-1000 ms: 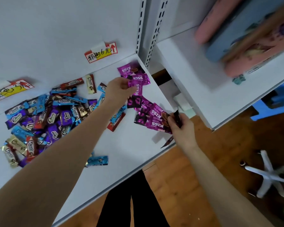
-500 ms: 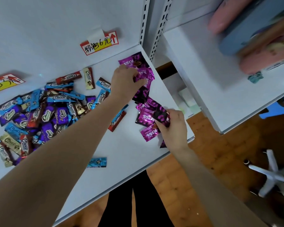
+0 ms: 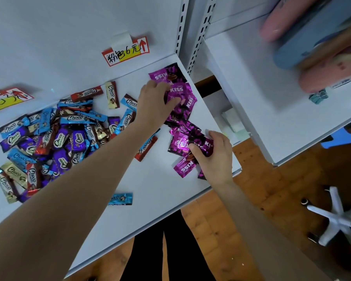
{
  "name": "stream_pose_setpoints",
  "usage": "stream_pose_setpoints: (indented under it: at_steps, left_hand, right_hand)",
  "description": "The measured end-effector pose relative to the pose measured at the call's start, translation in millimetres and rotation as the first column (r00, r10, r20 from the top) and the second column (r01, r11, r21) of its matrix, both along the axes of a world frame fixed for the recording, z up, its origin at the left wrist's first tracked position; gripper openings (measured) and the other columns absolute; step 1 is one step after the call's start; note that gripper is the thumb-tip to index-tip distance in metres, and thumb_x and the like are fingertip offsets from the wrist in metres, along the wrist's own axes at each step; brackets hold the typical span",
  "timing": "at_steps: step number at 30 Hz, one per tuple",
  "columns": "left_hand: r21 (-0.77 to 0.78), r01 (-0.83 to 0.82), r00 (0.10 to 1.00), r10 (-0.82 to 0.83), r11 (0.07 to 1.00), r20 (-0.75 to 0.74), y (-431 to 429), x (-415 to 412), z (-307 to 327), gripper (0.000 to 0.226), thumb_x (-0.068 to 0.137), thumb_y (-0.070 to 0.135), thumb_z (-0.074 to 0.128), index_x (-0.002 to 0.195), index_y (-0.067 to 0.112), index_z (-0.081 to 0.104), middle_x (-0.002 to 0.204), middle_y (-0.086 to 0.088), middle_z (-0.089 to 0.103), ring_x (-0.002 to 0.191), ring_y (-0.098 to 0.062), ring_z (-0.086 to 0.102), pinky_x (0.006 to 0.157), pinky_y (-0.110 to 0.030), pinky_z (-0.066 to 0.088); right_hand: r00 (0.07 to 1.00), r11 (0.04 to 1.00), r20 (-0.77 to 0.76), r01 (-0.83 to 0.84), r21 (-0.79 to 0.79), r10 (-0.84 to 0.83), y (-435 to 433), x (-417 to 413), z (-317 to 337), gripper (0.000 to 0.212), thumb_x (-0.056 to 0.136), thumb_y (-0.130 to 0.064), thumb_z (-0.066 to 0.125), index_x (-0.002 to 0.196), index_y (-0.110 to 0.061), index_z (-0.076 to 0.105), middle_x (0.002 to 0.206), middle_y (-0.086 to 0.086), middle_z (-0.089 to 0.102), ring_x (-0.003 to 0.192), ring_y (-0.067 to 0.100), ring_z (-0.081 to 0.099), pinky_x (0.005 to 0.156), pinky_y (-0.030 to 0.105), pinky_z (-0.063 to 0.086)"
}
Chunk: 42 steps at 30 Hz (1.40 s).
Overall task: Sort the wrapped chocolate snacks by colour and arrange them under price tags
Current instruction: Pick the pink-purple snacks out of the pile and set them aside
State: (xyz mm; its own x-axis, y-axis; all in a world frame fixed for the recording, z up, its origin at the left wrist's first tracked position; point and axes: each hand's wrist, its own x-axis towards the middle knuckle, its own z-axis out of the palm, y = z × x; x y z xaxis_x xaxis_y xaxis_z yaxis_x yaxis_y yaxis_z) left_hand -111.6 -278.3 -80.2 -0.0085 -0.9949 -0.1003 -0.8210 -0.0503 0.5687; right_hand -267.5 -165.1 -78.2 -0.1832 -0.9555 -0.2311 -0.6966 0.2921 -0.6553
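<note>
Left hand [image 3: 156, 104]: it rests on the pink snacks [image 3: 180, 94] at the back right corner of the white shelf [image 3: 160, 189]. Your fingers are fairly straight and pressing down on the top wrappers, gripping nothing. That overlapping group sits just below the price tag [image 3: 126, 50] taped to the back panel.

Right hand [image 3: 215, 157]: it is near the shelf's front right edge. Fingers and thumb are curled round one pink packet [image 3: 201, 144]. More pink wrappers lie under and beside it, touching one another, and run back toward your left hand.

Mixed pile [image 3: 49, 138]: blue, purple, red and gold wrappers are heaped on the left of the shelf, below a second price tag [image 3: 8, 98].

A red snack [image 3: 146, 149] is half hidden beneath your left forearm. A lone blue snack [image 3: 120, 199] lies well apart from the rest, toward the front edge.

The neighbouring shelf on the right holds pink and blue items, too blurred to identify.
</note>
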Motion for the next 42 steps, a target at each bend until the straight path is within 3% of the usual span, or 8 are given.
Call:
stream_pose_setpoints:
  at_steps: [4,10,24,31,33,37,42]
  left_hand:
    - [-0.028,0.0,1.0,0.0,1.0,0.017,5.4,4.0,2.9,0.033,0.094,0.032,0.051,0.116,0.009,0.06,0.112,-0.014,0.058,0.106,-0.027,0.049,0.087,-0.028,0.032]
    - [-0.068,0.021,0.999,-0.019,0.997,0.03,13.4,12.5,11.1,0.029,0.096,0.023,0.048,0.116,0.007,0.062,0.113,-0.016,0.059,0.106,-0.03,0.049,0.087,-0.028,0.03]
    - [-0.064,0.042,0.997,-0.039,0.997,0.06,26.6,30.3,17.9,0.03,0.095,0.017,0.049,0.12,0.006,0.061,0.117,-0.017,0.059,0.11,-0.032,0.048,0.089,-0.031,0.032]
    - [-0.036,0.022,0.989,-0.017,0.999,0.145,39.5,59.4,24.9,0.029,0.095,0.016,0.05,0.119,0.004,0.061,0.119,-0.017,0.059,0.114,-0.034,0.046,0.093,-0.038,0.034]
    - [-0.031,-0.002,0.988,0.007,1.0,0.154,46.3,68.4,27.8,0.029,0.094,0.015,0.051,0.118,0.002,0.061,0.119,-0.018,0.059,0.115,-0.035,0.045,0.094,-0.039,0.033]
    - [-0.047,-0.048,0.987,0.054,0.998,0.149,66.5,87.5,34.3,0.026,0.093,0.011,0.054,0.114,-0.001,0.063,0.112,-0.021,0.061,0.109,-0.037,0.049,0.092,-0.042,0.038]
    - [-0.1,-0.11,0.979,0.125,0.989,0.161,101.1,110.6,39.4,0.018,0.088,0.002,0.057,0.1,-0.005,0.068,0.098,-0.023,0.065,0.096,-0.04,0.055,0.082,-0.044,0.042]
  right_hand:
    - [0.999,1.0,-0.028,-0.029,0.005,0.03,1.2,-1.2,-3.0,0.057,0.084,-0.037,0.064,0.131,-0.009,0.048,0.138,0.008,0.044,0.13,0.02,0.032,0.105,0.022,0.02]
    - [0.996,0.997,-0.035,-0.077,0.021,0.078,2.8,-0.8,-5.4,0.061,0.085,-0.04,0.061,0.136,-0.012,0.043,0.143,0.006,0.04,0.134,0.019,0.029,0.109,0.025,0.018]
    - [0.992,0.993,-0.058,-0.116,-0.005,0.115,-3.9,-3.0,5.7,0.058,0.085,-0.038,0.062,0.134,-0.01,0.046,0.144,0.009,0.04,0.135,0.023,0.03,0.112,0.042,0.023]
    - [0.975,0.975,-0.084,-0.213,-0.068,0.208,-16.3,2.3,19.3,0.037,0.086,-0.031,0.062,0.116,-0.008,0.062,0.129,0.009,0.054,0.124,0.025,0.043,0.107,0.045,0.03]
    - [0.97,0.966,-0.072,-0.239,-0.101,0.232,-20.9,7.3,23.6,0.033,0.086,-0.027,0.064,0.112,-0.006,0.064,0.125,0.01,0.057,0.12,0.026,0.047,0.106,0.042,0.033]
    - [0.945,0.932,-0.082,-0.325,-0.163,0.315,-30.7,24.0,32.2,0.027,0.085,-0.02,0.066,0.106,-0.003,0.066,0.118,0.011,0.062,0.115,0.026,0.051,0.099,0.022,0.027]
    - [0.896,0.881,-0.05,-0.443,-0.166,0.441,-39.1,52.6,36.2,0.027,0.087,-0.02,0.062,0.109,-0.004,0.064,0.111,0.008,0.064,0.107,0.021,0.052,0.086,0.015,0.03]
